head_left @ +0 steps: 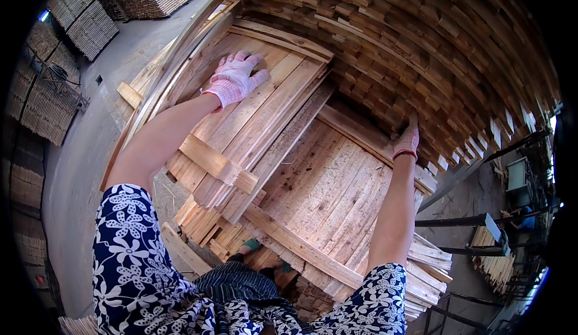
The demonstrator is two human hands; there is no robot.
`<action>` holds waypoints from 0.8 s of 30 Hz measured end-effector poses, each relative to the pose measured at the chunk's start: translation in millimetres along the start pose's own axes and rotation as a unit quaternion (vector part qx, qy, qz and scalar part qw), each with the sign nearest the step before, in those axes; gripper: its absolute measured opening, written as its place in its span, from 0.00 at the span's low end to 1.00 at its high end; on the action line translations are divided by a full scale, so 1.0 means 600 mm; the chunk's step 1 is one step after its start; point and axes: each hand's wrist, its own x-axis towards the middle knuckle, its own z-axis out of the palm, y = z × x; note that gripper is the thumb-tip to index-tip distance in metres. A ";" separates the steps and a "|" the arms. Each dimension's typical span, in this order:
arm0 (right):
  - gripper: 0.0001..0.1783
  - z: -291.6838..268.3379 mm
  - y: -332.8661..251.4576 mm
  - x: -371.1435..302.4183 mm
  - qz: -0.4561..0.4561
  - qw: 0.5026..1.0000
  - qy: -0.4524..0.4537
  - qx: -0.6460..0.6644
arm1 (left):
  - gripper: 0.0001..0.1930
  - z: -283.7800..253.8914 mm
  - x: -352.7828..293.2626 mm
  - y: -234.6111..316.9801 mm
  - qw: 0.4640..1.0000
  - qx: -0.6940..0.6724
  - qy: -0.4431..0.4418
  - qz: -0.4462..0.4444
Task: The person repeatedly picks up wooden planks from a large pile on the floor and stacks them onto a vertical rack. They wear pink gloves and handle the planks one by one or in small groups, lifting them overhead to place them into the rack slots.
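My left hand (pixel 236 81), in a pinkish-white knit glove, lies flat with its fingers spread on the upper layer of wooden planks (pixel 265 109). A short wooden crosspiece (pixel 211 161) lies across the near ends of those planks. My right hand (pixel 407 139), gloved alike, reaches to the right end of a long wooden strip (pixel 355 131) at the base of the tall stack. One finger points up and the others are partly hidden in shadow; I see nothing held. Between my arms lies a lower bed of planks (pixel 325 178), dusted with wood bits, with another strip (pixel 301 248) along its near edge.
A tall stack of boards (pixel 385 40) rises at the far side, its ends sticking out unevenly. Long boards (pixel 174 73) stand along the left edge. More lumber stacks (pixel 84 19) stand across the concrete floor (pixel 78 178). Metal bars (pixel 451 222) are at the right.
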 end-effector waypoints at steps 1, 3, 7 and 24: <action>0.17 0.001 0.000 0.001 -0.007 1.000 0.008 0.003 | 0.28 -0.001 0.001 0.003 1.000 -0.003 -0.003 -0.002; 0.17 0.011 0.002 -0.005 -0.011 1.000 0.024 0.006 | 0.29 -0.003 -0.001 0.002 1.000 -0.007 -0.010 -0.013; 0.20 0.000 0.002 0.011 -0.003 0.999 0.033 0.022 | 0.30 -0.003 0.005 0.004 1.000 -0.002 -0.002 0.005; 0.21 -0.029 0.022 -0.065 -0.027 1.000 0.013 0.004 | 0.29 -0.001 0.002 0.003 0.999 -0.031 -0.006 0.010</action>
